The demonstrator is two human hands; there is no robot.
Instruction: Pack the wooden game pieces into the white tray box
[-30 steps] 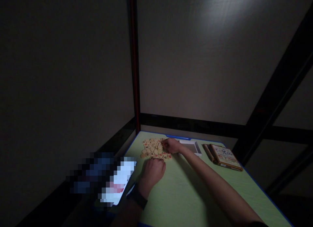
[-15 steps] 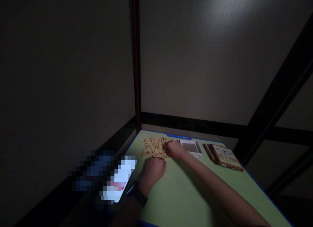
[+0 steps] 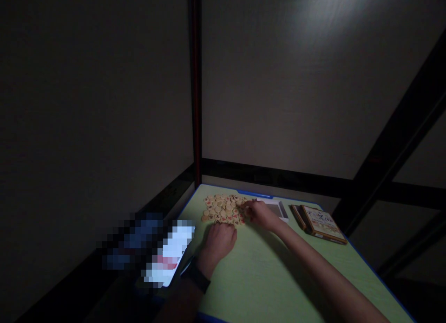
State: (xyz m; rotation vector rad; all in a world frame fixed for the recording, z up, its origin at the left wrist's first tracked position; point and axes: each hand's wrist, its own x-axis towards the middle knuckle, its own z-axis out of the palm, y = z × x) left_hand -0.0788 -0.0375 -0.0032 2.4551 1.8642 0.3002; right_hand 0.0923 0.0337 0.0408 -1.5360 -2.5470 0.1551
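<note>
Many round wooden discs (image 3: 219,208), some marked with red or black characters, lie bunched on the green table (image 3: 251,267). At their near edge rests my left hand (image 3: 221,239), back upward and fingers curled in; what is under the fingertips is hidden. My right hand (image 3: 259,213) is over the right side of the discs, its fingers bent toward them, and whether a disc is between the fingertips is too small to tell. Just beyond my right hand stands a white open box (image 3: 284,211), partly covered by it.
Two flat brown-edged boxes with a printed lid (image 3: 322,222) lie at the table's right edge. A lit phone or tablet (image 3: 174,248), blurred out, is at the left edge. Dark walls meet behind the table.
My right hand has shifted to the right, uncovering more discs and covering part of the white box. My left hand has stayed in place.
</note>
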